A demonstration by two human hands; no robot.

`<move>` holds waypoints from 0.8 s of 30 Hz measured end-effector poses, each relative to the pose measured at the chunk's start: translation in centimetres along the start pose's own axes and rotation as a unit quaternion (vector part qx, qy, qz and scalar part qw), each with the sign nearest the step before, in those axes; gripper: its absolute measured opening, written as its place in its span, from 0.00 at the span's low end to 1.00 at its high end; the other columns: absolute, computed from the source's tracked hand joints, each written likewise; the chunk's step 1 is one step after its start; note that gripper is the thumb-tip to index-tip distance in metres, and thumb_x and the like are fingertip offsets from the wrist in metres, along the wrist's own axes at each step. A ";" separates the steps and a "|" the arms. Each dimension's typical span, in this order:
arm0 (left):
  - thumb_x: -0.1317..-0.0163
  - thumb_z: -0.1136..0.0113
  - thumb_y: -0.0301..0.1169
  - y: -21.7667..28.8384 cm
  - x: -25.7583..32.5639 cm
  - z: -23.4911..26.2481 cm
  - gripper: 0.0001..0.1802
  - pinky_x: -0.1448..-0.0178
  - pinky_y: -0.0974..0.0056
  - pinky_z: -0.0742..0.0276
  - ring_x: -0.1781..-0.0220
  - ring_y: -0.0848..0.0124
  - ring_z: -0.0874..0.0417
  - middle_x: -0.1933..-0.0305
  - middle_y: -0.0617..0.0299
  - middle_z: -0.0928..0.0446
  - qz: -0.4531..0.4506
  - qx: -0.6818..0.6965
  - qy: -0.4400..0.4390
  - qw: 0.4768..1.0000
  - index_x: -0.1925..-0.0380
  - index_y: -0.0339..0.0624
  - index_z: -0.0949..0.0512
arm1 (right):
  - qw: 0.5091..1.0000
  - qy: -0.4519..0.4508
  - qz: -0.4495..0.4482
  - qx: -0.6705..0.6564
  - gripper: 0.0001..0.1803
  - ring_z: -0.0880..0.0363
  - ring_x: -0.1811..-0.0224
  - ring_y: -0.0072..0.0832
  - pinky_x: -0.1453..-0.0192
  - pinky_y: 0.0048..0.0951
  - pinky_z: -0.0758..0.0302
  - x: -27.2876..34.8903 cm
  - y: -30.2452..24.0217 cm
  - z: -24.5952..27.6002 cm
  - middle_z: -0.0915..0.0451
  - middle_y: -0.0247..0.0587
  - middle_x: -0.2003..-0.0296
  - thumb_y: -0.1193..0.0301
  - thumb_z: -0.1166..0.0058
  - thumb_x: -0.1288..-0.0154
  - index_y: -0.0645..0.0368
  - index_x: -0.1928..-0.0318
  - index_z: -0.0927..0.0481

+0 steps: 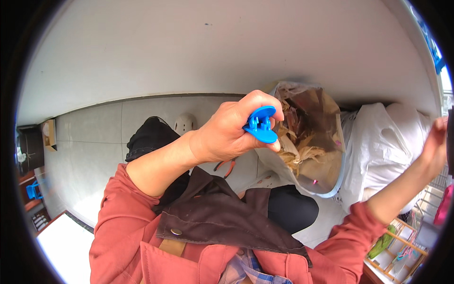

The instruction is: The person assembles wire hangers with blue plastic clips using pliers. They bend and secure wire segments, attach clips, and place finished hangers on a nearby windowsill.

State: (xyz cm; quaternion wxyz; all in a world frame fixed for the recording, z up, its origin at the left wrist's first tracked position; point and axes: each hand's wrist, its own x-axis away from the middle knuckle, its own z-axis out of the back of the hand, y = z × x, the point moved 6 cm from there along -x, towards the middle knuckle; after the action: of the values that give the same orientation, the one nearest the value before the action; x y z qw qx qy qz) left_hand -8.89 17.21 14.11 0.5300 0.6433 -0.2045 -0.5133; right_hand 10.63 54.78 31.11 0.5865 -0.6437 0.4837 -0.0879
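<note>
My left hand (231,125) is closed around a blue plastic clip (261,124), held up in front of me near the middle of the view. The clip's two rounded ends stick out between my thumb and forefinger. Far to the right, my right hand (434,141) is raised at the rim of the picture, against a dark object (450,142) that is mostly cut off. Its fingers are partly hidden there, so their grip does not show.
Beyond my left hand stands an open bag-lined bin (336,177) holding crumpled brown scraps. White plastic bags (378,142) sit beside it. Orange-handled pliers (229,168) lie on the tiled floor (94,142). A wooden rack (402,246) is at lower right, and a white wall (189,52) rises ahead.
</note>
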 end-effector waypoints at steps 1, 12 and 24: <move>0.53 0.30 0.33 0.4 0.5 -0.3 0.25 0.69 0.71 0.32 0.72 0.75 0.28 0.66 0.63 0.30 -0.009 -0.002 -0.011 1.000 0.58 0.39 0.31 | 0.996 -0.041 -0.062 -0.042 0.07 0.38 0.73 0.22 0.69 0.22 0.35 5.1 2.5 -0.9 0.31 0.37 0.70 0.75 0.46 0.40 0.66 0.67 0.29; 0.55 0.30 0.28 4.3 6.9 -4.6 0.28 0.70 0.69 0.27 0.71 0.70 0.25 0.63 0.57 0.28 -0.128 0.033 -0.128 0.983 0.54 0.38 0.34 | 0.941 -0.059 -0.299 -0.149 0.08 0.23 0.69 0.28 0.68 0.26 0.26 31.5 9.5 -16.6 0.24 0.43 0.67 0.79 0.45 0.43 0.63 0.61 0.25; 0.54 0.31 0.36 2.8 9.3 -5.1 0.26 0.67 0.68 0.29 0.69 0.72 0.25 0.67 0.61 0.30 -0.025 0.066 -0.128 0.989 0.59 0.39 0.32 | 0.969 -0.167 -0.154 0.095 0.09 0.24 0.65 0.21 0.61 0.19 0.28 32.4 9.7 -19.0 0.24 0.37 0.68 0.84 0.46 0.44 0.67 0.60 0.23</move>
State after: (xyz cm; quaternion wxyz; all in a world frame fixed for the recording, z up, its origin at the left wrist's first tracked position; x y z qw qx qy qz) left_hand 0.03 11.13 12.05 0.4432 0.6103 -0.2880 -0.5900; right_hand 9.40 20.04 13.86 0.6969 -0.6572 0.2634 -0.1145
